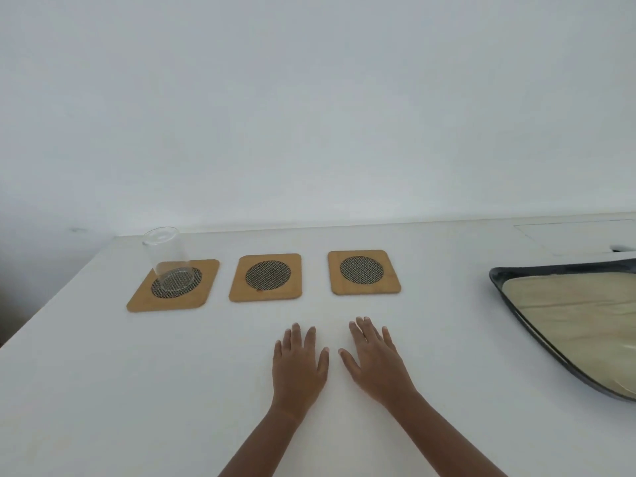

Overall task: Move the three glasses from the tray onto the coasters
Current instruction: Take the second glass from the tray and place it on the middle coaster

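Observation:
Three wooden coasters with dark mesh centres lie in a row on the white table. A clear glass stands upright on the left coaster. The middle coaster and the right coaster are bare. A dark tray with a pale wooden floor reaches in from the right edge; no glass shows on its visible part. My left hand and my right hand lie flat, palms down, side by side on the table in front of the coasters, holding nothing.
The white table ends at a left edge and meets a plain white wall behind. A shallow rectangular outline marks the tabletop at the back right, behind the tray.

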A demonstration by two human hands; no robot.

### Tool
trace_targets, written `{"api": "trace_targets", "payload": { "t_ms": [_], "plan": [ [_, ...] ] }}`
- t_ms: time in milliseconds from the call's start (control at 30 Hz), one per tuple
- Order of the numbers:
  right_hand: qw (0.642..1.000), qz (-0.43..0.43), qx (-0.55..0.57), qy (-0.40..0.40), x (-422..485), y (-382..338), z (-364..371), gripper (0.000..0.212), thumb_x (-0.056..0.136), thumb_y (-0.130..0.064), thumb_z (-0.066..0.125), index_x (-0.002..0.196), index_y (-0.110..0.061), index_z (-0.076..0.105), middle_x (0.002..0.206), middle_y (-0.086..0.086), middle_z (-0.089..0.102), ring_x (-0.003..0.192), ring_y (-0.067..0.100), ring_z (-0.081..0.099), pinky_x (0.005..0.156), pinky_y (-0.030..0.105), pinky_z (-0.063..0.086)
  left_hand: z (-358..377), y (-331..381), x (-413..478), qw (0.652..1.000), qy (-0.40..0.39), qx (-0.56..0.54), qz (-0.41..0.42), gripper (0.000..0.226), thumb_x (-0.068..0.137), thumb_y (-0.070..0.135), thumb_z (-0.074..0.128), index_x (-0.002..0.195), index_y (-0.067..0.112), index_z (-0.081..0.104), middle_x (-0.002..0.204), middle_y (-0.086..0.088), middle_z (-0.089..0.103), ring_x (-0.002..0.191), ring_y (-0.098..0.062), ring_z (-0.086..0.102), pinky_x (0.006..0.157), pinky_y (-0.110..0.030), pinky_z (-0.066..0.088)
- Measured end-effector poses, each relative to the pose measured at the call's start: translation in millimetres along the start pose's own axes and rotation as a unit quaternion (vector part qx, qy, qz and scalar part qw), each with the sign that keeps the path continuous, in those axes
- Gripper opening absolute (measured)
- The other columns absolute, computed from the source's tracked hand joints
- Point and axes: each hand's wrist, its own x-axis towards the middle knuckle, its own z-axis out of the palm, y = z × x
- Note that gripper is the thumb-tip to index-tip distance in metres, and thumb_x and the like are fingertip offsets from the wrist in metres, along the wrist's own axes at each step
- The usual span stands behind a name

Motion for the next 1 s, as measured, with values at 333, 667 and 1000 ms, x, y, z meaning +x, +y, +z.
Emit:
{"api": "trace_targets", "payload": {
  "t_ms": [333,667,1000],
  "plan": [
    [0.995,0.06,-0.037,0.07,-37,105,-65,0.056,0.097,-0.04,0.03,0.143,-0.01,0.019,0.156,0.006,0.02,0.146,0.018,0.01,0.12,0.037,0.007,19,120,11,0.994,0.021,-0.013,0.104,0.055,0.097,0.041,0.027,0.145,0.016,0.018,0.156,-0.014,0.018,0.144,-0.023,0.017,0.118,-0.035,0.016],
    [0.983,0.143,-0.063,0.102,-79,214,-127,0.051,0.095,-0.036,0.037,0.138,-0.01,0.028,0.147,0.008,0.034,0.138,0.021,0.028,0.116,0.04,0.018,41,248,14,0.966,0.021,-0.089,0.244,0.055,0.095,0.037,0.038,0.141,0.009,0.03,0.15,-0.017,0.031,0.142,-0.028,0.023,0.117,-0.038,0.019],
    [0.962,0.241,-0.065,0.112,-125,304,-155,0.043,0.097,-0.029,0.035,0.136,-0.011,0.036,0.142,0.009,0.042,0.132,0.022,0.039,0.113,0.044,0.023,70,351,2,0.935,-0.088,-0.106,0.327,0.067,0.089,0.043,0.048,0.142,0.011,0.023,0.147,-0.012,0.037,0.145,-0.028,0.013,0.118,-0.037,0.015]
  ]
}}
